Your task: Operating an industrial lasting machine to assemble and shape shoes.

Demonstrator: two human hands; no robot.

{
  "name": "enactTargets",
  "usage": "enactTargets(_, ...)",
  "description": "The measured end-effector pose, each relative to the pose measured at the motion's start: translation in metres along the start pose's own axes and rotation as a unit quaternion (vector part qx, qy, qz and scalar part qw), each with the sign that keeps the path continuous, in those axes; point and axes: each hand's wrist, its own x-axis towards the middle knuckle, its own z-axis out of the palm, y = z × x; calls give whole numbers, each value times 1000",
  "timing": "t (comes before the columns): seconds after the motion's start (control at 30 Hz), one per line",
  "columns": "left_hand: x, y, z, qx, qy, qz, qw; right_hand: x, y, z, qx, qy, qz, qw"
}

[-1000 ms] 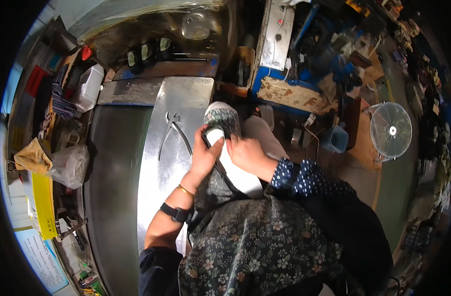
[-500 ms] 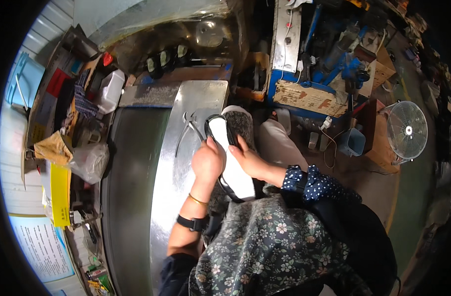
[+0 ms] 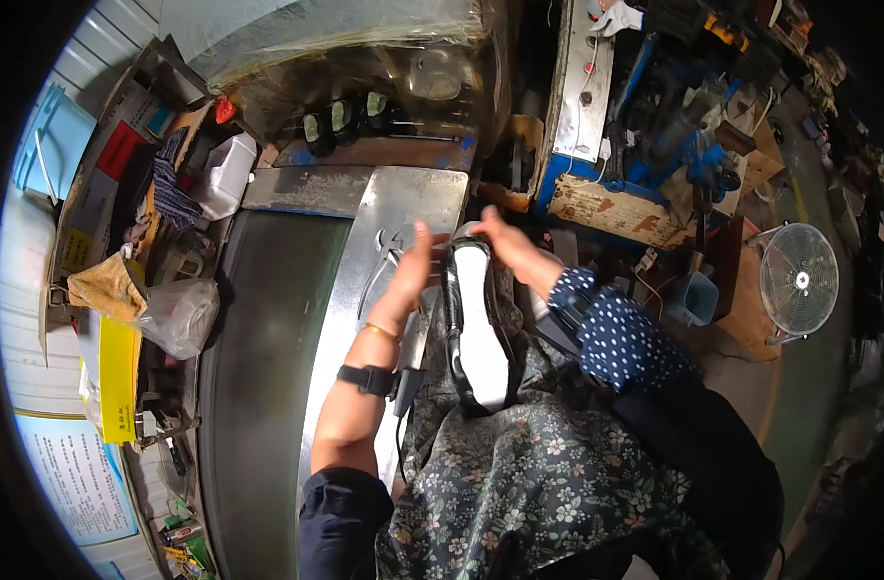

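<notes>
A black shoe upper with a white sole-shaped underside [image 3: 483,324] lies bottom up along my lap, its narrow end pointing away from me. My left hand [image 3: 418,263] is beside the left of that far end, fingers stretched and thumb raised. On the other side my right hand [image 3: 512,249] reaches in with its fingers apart, close to the tip. Whether either hand touches the shoe is hard to see, as some fingertips are hidden. Metal pincers [image 3: 382,266] lie on the shiny metal plate [image 3: 418,193], just left of my left hand. A floral apron [image 3: 548,464] covers my lap.
A dark conveyor belt [image 3: 268,387] runs along my left, beside a cluttered shelf with a plastic bag [image 3: 179,319]. Several black shoes [image 3: 341,121] stand at the back. To the right are a blue-framed machine [image 3: 611,198], a blue bin [image 3: 694,298] and a fan [image 3: 800,278].
Both hands have loosened from the shoe's sides and moved away from me toward its far end, spreading apart. The shoe now lies nearer to me and slightly right in view.
</notes>
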Motion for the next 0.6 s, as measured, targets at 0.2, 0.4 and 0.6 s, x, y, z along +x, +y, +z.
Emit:
enactTargets(0.2, -2, 20, 27, 431, 51, 39, 900, -9, -23, 26, -390, 89, -284, 872)
enactTargets(0.4, -4, -29, 0, -363, -40, -48, 930, 6, 27, 26, -130, 26, -317, 939)
enactTargets(0.6, -24, -72, -55, -524, 231, -27, 819, -147, -2, 20, -375, -270, -291, 837)
